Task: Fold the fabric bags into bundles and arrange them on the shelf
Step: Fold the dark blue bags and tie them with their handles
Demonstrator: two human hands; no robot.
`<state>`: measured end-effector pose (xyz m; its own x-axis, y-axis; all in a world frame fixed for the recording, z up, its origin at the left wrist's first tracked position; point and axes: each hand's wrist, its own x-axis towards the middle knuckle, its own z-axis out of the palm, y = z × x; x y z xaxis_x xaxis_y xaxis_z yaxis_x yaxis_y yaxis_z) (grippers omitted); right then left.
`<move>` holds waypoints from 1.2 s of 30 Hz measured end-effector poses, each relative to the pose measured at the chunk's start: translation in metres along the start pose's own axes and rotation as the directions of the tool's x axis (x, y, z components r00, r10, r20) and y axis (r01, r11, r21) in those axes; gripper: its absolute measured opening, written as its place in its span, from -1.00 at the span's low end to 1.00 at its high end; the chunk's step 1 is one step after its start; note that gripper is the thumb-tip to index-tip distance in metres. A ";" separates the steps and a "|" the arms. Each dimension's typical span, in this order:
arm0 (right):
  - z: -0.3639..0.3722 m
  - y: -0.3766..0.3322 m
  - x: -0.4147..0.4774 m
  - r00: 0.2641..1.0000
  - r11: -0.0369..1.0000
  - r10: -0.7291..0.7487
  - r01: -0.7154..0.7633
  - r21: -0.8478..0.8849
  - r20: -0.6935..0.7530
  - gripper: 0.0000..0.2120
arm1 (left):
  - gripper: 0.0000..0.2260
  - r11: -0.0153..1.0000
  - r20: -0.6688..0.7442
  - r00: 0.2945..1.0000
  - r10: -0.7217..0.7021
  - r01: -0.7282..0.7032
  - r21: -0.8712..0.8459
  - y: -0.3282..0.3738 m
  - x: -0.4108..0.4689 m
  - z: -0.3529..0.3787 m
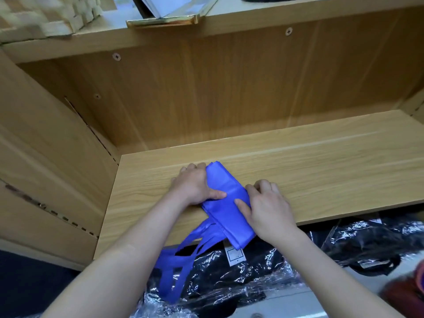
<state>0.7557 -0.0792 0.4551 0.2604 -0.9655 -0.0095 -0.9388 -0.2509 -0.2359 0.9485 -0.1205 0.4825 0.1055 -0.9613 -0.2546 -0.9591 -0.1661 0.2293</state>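
Blue fabric bag (226, 196), folded narrow, centre frame at front edge of wooden shelf (332, 171). Left hand (193, 185) and right hand (269, 204) grip its sides, thumbs on top, fingers curled. Handles (176, 262) dangle over black plastic-wrapped packs (254, 274), lower frame.

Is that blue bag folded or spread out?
Folded: the bag is a narrow strip on the shelf, held by left hand and right hand; handles dangle off the edge.

Light wood-grain back panel (229, 88) with screws (116, 56), slotted side panel (46, 138), upper board (252, 18), plastic-wrapped black packs (229, 278) below
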 end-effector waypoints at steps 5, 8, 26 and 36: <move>-0.013 -0.009 0.017 0.996 0.993 0.035 -0.044 0.111 0.083 -0.48 | -0.37 0.984 -0.146 0.988 0.038 -0.063 -0.168 0.013 -0.008 0.011; -0.017 -0.008 0.027 0.988 0.981 0.045 -0.072 0.178 0.150 -0.43 | -0.49 0.932 -0.218 0.974 0.064 -0.136 -0.337 0.011 -0.016 0.013; -0.080 -0.020 0.028 0.972 0.345 -0.047 0.232 0.909 -0.230 -0.77 | -0.55 0.227 -0.338 0.941 -0.008 -0.328 -0.917 0.036 -0.071 -0.038; -0.135 -0.006 0.015 0.876 0.753 -0.428 0.482 0.447 -0.223 -0.51 | -0.87 0.953 -0.424 0.854 0.301 -0.283 0.107 0.022 -0.099 -0.060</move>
<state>0.7354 -0.1019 0.5873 0.5797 -0.7539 0.3092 -0.4809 -0.6229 -0.6170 0.9324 -0.0418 0.5691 -0.0873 -0.9642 0.2502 -0.9721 0.1374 0.1903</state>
